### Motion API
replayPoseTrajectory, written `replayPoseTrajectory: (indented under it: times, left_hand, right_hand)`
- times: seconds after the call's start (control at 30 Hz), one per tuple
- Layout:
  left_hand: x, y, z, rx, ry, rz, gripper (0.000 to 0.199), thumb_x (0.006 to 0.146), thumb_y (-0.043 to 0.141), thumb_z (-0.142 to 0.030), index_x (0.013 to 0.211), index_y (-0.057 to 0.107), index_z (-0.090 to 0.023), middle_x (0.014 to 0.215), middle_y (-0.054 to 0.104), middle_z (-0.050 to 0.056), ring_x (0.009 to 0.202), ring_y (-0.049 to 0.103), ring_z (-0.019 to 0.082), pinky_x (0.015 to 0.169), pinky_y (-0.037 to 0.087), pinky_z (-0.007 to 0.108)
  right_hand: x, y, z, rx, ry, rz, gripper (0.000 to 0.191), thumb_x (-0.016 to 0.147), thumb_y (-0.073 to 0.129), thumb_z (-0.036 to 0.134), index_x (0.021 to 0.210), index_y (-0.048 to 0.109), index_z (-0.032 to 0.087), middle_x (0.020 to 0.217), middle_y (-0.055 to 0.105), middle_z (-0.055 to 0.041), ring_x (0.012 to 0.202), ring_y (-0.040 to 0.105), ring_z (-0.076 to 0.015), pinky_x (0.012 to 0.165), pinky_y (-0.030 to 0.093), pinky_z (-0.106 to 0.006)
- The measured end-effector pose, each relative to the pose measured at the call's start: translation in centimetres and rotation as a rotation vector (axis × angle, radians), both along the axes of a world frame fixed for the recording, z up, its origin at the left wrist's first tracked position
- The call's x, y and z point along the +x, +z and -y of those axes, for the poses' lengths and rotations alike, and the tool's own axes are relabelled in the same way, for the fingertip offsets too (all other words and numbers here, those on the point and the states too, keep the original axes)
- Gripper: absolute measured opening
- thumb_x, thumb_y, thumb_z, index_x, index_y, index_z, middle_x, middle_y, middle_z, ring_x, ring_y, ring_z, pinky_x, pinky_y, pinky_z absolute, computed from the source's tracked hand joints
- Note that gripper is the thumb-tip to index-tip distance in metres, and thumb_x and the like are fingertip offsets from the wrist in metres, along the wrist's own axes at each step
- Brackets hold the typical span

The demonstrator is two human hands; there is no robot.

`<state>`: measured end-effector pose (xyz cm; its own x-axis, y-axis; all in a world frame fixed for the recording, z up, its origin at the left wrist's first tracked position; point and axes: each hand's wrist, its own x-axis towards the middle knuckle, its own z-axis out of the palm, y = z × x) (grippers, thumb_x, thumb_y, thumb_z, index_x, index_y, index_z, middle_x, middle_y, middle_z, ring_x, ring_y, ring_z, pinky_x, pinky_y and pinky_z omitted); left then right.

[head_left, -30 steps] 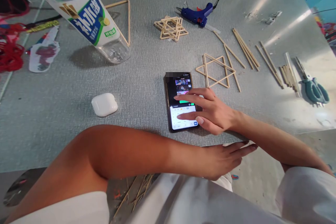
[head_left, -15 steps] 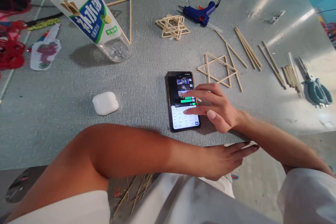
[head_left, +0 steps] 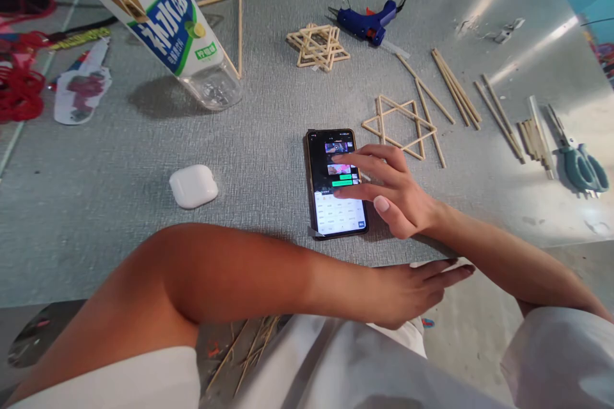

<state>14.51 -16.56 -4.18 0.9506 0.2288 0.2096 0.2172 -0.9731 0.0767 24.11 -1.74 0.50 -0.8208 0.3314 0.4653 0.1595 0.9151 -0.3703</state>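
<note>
A smartphone (head_left: 336, 217) lies face up on the table with a lit chat screen and keyboard. My right hand (head_left: 398, 188) is over its right side with fingers apart, two fingertips at the screen; whether they touch the glass I cannot tell. My left arm stretches across in front of the phone. At the table's front edge, beneath the right forearm, my left hand (head_left: 412, 294) rests with fingers stretched out, holding nothing visible. Just beyond the right hand is a flat star of thin wooden sticks (head_left: 399, 108).
A drink bottle (head_left: 177, 32) stands at the back left, and a white earbud case (head_left: 193, 186) lies left of the phone. Farther back are a stick star model (head_left: 318, 46) and a blue glue gun (head_left: 368, 21). Loose sticks (head_left: 455, 86) and scissors (head_left: 580, 166) lie to the right.
My right fingertips have shifted slightly up the phone screen from the keyboard toward the chat. The left hand stays where it was.
</note>
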Motion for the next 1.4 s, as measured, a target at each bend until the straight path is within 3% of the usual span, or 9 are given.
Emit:
replayPoseTrajectory:
  times: [0.37,0.6,0.8,1.0,1.27,1.4]
  left_hand:
    - [-0.3,-0.2,0.1,-0.052,-0.003,0.035,0.051,0.1,0.073,-0.031,0.149,0.085,-0.023,0.194,0.041,0.012,0.182,0.037,0.026,0.148,0.031,0.03]
    - [0.1,-1.5,0.5,0.0,0.021,0.115,0.052,0.098,0.069,-0.028,0.146,0.087,-0.022,0.192,0.046,0.012,0.181,0.039,0.028,0.15,0.032,0.033]
    - [0.0,-1.2,0.3,-0.02,-0.006,0.082,0.051,0.1,0.068,-0.027,0.148,0.086,-0.021,0.193,0.044,0.014,0.181,0.039,0.029,0.15,0.032,0.035]
    - [-0.4,-0.2,-0.3,-0.102,-0.028,0.07,0.049,0.101,0.073,-0.026,0.149,0.085,-0.019,0.193,0.043,0.015,0.181,0.038,0.028,0.147,0.034,0.03]
    - [-0.2,-0.8,0.1,-0.075,-0.013,0.09,0.046,0.102,0.074,-0.028,0.146,0.086,-0.019,0.193,0.042,0.016,0.182,0.038,0.029,0.147,0.033,0.032]
    - [-0.3,-0.6,0.1,-0.087,0.004,0.068,0.044,0.1,0.077,-0.03,0.143,0.086,-0.02,0.194,0.04,0.016,0.18,0.041,0.027,0.138,0.045,0.03]
  right_hand:
    - [0.2,-0.1,0.1,0.004,-0.029,-0.018,0.046,0.117,0.043,0.031,0.143,0.081,0.031,0.176,0.064,-0.0068,0.15,0.056,-0.0374,0.125,0.051,-0.067]
    - [0.1,0.4,0.2,-0.02,0.08,-0.037,0.051,0.12,0.04,0.035,0.126,0.089,0.026,0.171,0.066,-0.0075,0.149,0.058,-0.034,0.124,0.054,-0.06]
    - [-0.3,0.2,0.3,0.04,0.116,0.018,0.049,0.119,0.038,0.033,0.142,0.081,0.028,0.177,0.061,-0.0103,0.157,0.054,-0.0357,0.122,0.052,-0.062]
    - [-0.6,-0.1,0.2,0.045,0.047,0.042,0.053,0.121,0.035,0.035,0.161,0.067,0.023,0.181,0.057,-0.0185,0.159,0.054,-0.0397,0.124,0.049,-0.064]
    - [-1.1,-0.3,0.5,0.054,0.033,0.144,0.05,0.121,0.043,0.04,0.167,0.062,0.032,0.192,0.044,-0.015,0.168,0.047,-0.0408,0.119,0.05,-0.064]
    - [-0.8,-0.1,0.4,0.041,0.022,0.091,0.052,0.122,0.037,0.038,0.165,0.064,0.032,0.189,0.05,-0.0128,0.167,0.049,-0.0396,0.122,0.049,-0.066]
